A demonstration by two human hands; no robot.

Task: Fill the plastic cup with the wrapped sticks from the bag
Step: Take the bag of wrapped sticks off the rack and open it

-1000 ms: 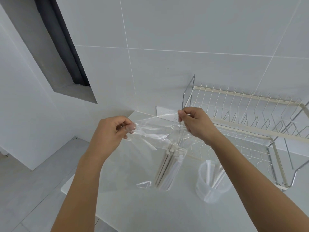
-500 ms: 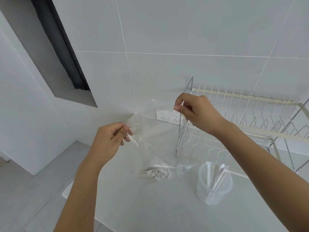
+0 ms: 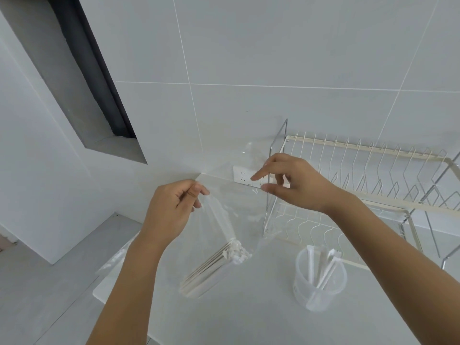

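Pinched between thumb and forefinger, the left hand [image 3: 171,212] holds 1 upper edge of the clear plastic bag [image 3: 219,235] above the counter [image 3: 249,314]. The right hand [image 3: 296,185] is beside the other side of the bag's mouth with its fingers spread and loose; whether a finger touches the film there, I cannot tell, because the plastic is almost invisible.

Behind the hands, a wire dish rack [image 3: 361,185] stands on the counter against the tiled wall [image 3: 249,58], and a white socket [image 3: 245,175] is on the wall just left of the rack.

The bag hangs from the left hand, and a bundle of wrapped sticks [image 3: 214,267] lies tilted in its lower part, over the counter.

The plastic cup [image 3: 318,282] stands upright on the counter, to the right of the bag and in front of the rack. A few wrapped sticks lean inside it.
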